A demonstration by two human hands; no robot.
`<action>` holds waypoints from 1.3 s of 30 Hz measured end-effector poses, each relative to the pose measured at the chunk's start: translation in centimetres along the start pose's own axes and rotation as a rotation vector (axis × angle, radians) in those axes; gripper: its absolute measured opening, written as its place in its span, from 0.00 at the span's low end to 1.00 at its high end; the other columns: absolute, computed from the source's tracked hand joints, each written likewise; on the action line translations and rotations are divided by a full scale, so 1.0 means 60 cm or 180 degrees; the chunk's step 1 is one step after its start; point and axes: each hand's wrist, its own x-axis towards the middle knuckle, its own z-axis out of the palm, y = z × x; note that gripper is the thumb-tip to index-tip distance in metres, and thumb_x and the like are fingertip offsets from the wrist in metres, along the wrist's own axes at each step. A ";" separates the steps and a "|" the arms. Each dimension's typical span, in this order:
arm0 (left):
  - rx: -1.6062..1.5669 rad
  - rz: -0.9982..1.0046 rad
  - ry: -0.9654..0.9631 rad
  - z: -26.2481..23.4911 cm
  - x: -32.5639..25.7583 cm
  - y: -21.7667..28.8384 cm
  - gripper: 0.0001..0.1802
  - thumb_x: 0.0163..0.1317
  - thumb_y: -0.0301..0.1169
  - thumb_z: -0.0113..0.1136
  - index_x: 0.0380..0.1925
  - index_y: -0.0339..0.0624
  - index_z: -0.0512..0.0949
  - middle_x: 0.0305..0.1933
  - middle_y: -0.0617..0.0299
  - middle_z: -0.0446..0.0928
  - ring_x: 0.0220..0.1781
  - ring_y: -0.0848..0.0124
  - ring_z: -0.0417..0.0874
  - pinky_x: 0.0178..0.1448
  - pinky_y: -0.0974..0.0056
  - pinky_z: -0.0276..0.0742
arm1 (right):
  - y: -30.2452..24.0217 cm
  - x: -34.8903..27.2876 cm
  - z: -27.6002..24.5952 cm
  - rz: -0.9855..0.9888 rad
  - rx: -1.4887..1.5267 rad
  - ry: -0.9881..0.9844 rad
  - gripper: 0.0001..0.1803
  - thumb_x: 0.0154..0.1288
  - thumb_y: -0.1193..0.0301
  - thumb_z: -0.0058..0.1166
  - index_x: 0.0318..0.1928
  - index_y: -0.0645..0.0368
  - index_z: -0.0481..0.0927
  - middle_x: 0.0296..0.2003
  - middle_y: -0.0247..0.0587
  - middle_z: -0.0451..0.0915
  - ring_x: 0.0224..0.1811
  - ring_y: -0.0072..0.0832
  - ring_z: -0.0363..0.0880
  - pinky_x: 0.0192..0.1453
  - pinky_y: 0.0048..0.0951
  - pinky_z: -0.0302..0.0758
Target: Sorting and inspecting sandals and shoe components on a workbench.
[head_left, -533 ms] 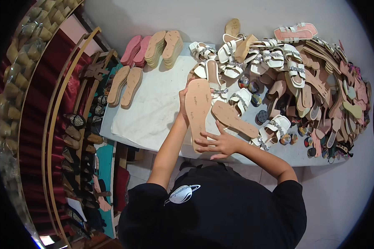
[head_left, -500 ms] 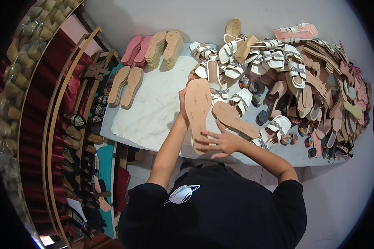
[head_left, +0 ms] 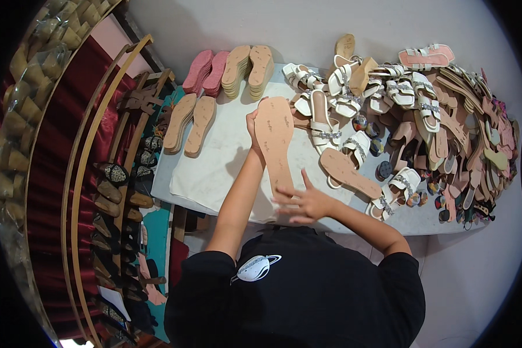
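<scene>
Gripped along its left edge by my left hand (head_left: 253, 129), a tan insole (head_left: 274, 130) with small dark printed marks is held up over the near part of the table. Most of the left fingers are hidden behind it. My right hand (head_left: 310, 203) has its fingers spread and thumb raised at the heel end of that insole; whether the fingertips touch it I cannot tell. Right of it, a second tan insole (head_left: 351, 174) lies across white sandals. One white sandal (head_left: 326, 129) with a jewelled strap lies just beyond the held insole.
Stacked tan insoles (head_left: 238, 66) and pink ones (head_left: 199, 69) stand at the table's back left, with more tan pairs (head_left: 180, 122) in front. A large heap of sandals and soles (head_left: 446, 122) covers the right side. Shoe racks (head_left: 119, 203) stand at the left.
The whole view has shifted, so the table's things sit further right. My right hand's thumb has lifted, and its fingers have spread at the insole's heel. The left hand keeps its hold.
</scene>
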 end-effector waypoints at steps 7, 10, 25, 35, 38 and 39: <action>0.0238 0.0070 0.0203 0.007 -0.004 0.080 0.30 0.54 0.48 0.35 0.54 0.44 0.66 0.54 0.52 0.68 0.53 0.48 0.70 0.53 0.50 0.71 | 0.000 0.071 0.033 0.1427 -0.0309 0.1489 0.46 0.43 0.41 0.57 0.61 0.52 0.61 0.64 0.49 0.52 0.68 0.55 0.36 0.59 0.68 0.19; 0.0269 0.0129 0.0225 0.004 -0.003 0.113 0.32 0.55 0.49 0.34 0.54 0.40 0.65 0.53 0.51 0.69 0.52 0.50 0.72 0.54 0.53 0.71 | 0.006 0.139 0.049 0.2221 -0.0222 0.1740 0.53 0.40 0.39 0.57 0.63 0.56 0.56 0.65 0.55 0.44 0.67 0.58 0.27 0.58 0.68 0.19; 0.3340 0.0893 0.0955 -0.050 0.000 0.228 0.21 0.67 0.37 0.40 0.56 0.36 0.61 0.48 0.56 0.72 0.48 0.73 0.74 0.49 0.71 0.70 | 0.159 0.310 0.089 0.2651 -0.0329 0.2154 0.47 0.46 0.51 0.60 0.62 0.61 0.55 0.65 0.53 0.42 0.67 0.58 0.23 0.59 0.65 0.20; 0.4659 0.1286 0.0573 -0.141 0.090 0.294 0.20 0.65 0.34 0.44 0.51 0.31 0.67 0.48 0.49 0.73 0.50 0.65 0.74 0.52 0.66 0.68 | 0.382 0.395 0.107 0.2956 -0.0581 0.2001 0.44 0.48 0.50 0.57 0.59 0.64 0.57 0.65 0.52 0.45 0.67 0.60 0.27 0.56 0.71 0.22; 0.5357 0.1559 0.0445 -0.147 0.150 0.325 0.19 0.63 0.34 0.45 0.49 0.31 0.68 0.47 0.45 0.72 0.49 0.57 0.73 0.54 0.61 0.67 | 0.432 0.420 0.103 0.3041 -0.0614 0.1980 0.43 0.49 0.50 0.55 0.59 0.65 0.57 0.65 0.50 0.44 0.67 0.60 0.27 0.55 0.72 0.23; 0.5639 0.1899 0.0434 -0.170 0.164 0.337 0.18 0.63 0.32 0.45 0.48 0.30 0.69 0.47 0.44 0.72 0.49 0.55 0.73 0.54 0.60 0.67 | 0.443 0.436 0.102 0.3139 -0.0630 0.1847 0.43 0.49 0.50 0.55 0.59 0.66 0.57 0.65 0.50 0.44 0.67 0.59 0.27 0.55 0.73 0.22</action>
